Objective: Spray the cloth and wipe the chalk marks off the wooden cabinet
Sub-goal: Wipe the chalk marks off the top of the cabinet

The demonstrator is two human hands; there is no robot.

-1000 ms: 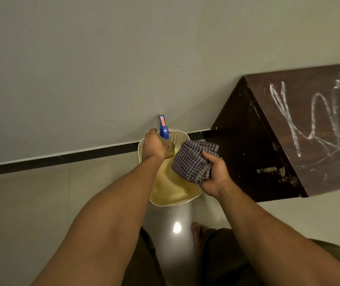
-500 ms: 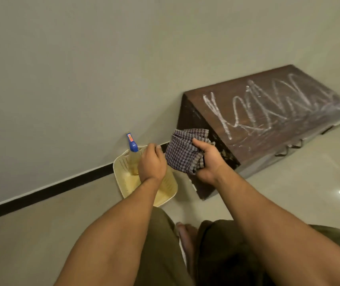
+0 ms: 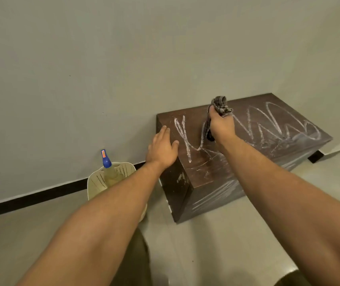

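Observation:
A low dark wooden cabinet [image 3: 210, 170] stands on the floor against the wall. White chalk marks [image 3: 268, 124] scrawl across its top. My right hand [image 3: 221, 125] is closed around a bunched checked cloth [image 3: 219, 105] and holds it on the cabinet top near the middle of the marks. My left hand [image 3: 162, 148] lies flat and open on the cabinet's left top edge, holding nothing. The spray bottle [image 3: 107, 164], clear with a blue nozzle, stands upright in a cream perforated basket [image 3: 96, 181] left of the cabinet.
A grey wall [image 3: 123, 58] with a black skirting strip [image 3: 30, 196] runs behind everything. Pale glossy floor tiles [image 3: 206, 244] lie in front of the cabinet. My legs show at the bottom edge.
My left hand let go of the spray bottle in the basket and moved onto the cabinet's left edge. My right hand carried the cloth up onto the chalked top.

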